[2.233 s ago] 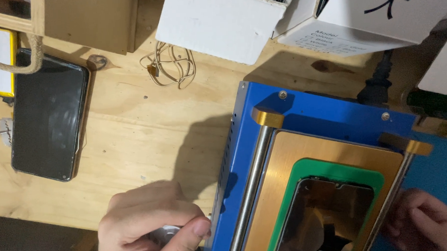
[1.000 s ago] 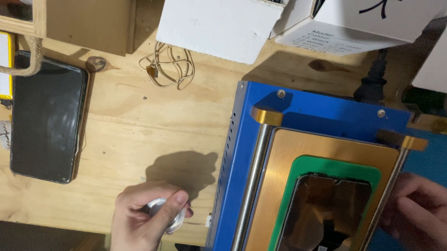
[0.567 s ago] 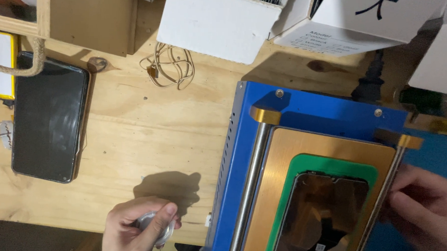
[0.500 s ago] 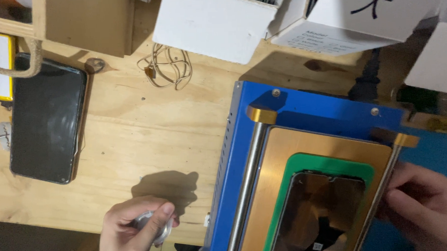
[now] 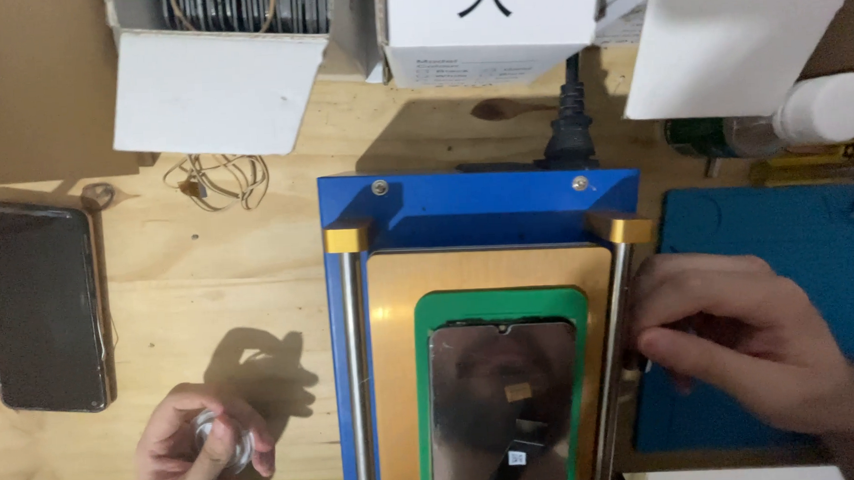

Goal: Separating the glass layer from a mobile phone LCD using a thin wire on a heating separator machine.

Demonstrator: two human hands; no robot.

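Observation:
A blue machine [image 5: 483, 205] with a gold plate [image 5: 391, 298] and two steel rails sits in the middle of the wooden bench. In a green frame [image 5: 497, 304] on the plate lies a phone screen [image 5: 504, 408], glossy and dark. My left hand [image 5: 202, 447] is at the lower left, closed around a small clear round object [image 5: 224, 438]. My right hand [image 5: 743, 342] rests against the machine's right rail [image 5: 613, 356], fingers curled; whether anything is in them is hidden.
A black phone [image 5: 41, 305] lies at the left edge. A coiled cable [image 5: 218, 176] and white cardboard boxes [image 5: 218, 91] are at the back. A black power plug [image 5: 570, 136] enters the machine. A blue mat [image 5: 777, 228] and a white-capped bottle [image 5: 820, 108] are on the right.
The view has shifted so the machine now sits central. My left hand stays low at the left with the small round object; my right hand has stayed at the right rail.

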